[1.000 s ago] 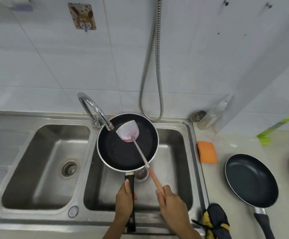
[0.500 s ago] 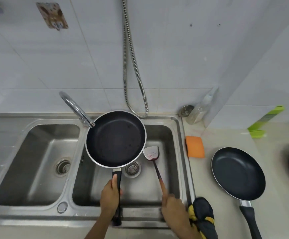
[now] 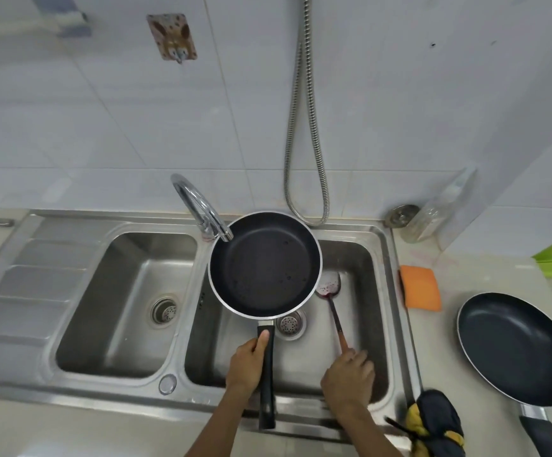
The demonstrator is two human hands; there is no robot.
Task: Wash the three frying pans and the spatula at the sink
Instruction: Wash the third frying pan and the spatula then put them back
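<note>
The spatula (image 3: 330,301) has left the pan (image 3: 264,263) and now lies in the right basin at its 3 o'clock, right hand (image 3: 347,379) loosening; left hand (image 3: 248,366) grips the pan's handle under the tap (image 3: 202,211), ready for rinsing.

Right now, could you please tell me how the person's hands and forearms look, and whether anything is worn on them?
Both are bare: the left hand and the right hand carry no gloves, rings, watch or bracelet that I can see. The forearms run bare to the bottom edge of the picture, with no sleeve in view.
</note>
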